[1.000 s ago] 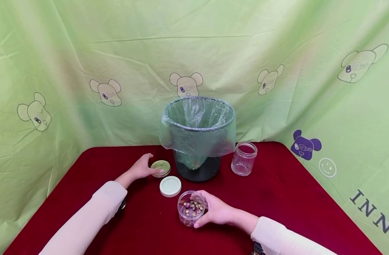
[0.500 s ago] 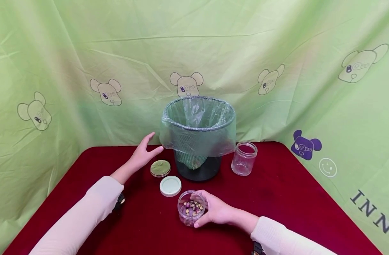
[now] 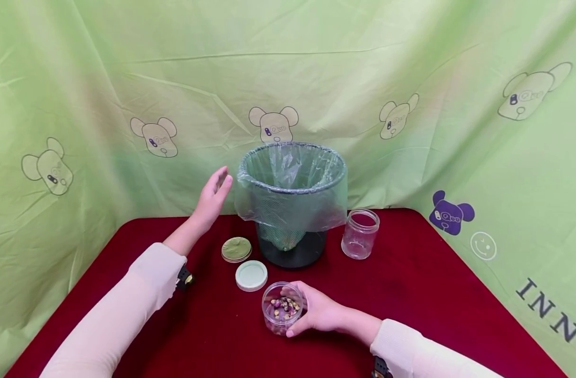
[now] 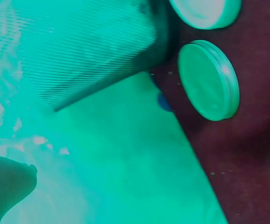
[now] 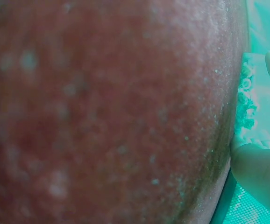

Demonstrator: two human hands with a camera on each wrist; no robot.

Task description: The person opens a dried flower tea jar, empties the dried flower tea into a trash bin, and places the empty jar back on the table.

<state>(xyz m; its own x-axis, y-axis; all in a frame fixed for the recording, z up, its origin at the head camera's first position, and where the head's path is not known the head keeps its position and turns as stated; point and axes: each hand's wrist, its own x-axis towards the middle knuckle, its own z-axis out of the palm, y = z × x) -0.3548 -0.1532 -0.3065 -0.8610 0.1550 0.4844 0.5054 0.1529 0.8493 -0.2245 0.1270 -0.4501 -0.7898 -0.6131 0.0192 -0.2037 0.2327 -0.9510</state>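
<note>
My right hand (image 3: 318,311) grips a clear round jar (image 3: 270,321) low over the red tabletop, thumb at the near side. Dried rosebuds (image 3: 285,307) lie inside it. In the right wrist view the jar (image 5: 268,105) shows at the right edge, with fingers around it. My left hand (image 3: 209,203) is raised beside the left of the bin, fingers fairly straight and holding nothing. Below it lie a green-topped round lid (image 3: 236,249) and a pale mint lid (image 3: 251,276). The left wrist view shows the green lid (image 4: 202,81) and the mesh bin (image 4: 97,51).
A black mesh bin (image 3: 292,256) lined with a thin green plastic bag (image 3: 292,210) stands at the back middle. To its right is a second glass jar (image 3: 359,241), uncapped. Printed green cloth (image 3: 198,79) hangs behind the red-covered table (image 3: 410,278).
My left hand has let go of the green lid and risen up and away from it, toward the bin's left side. The right hand and its jar have stayed put.
</note>
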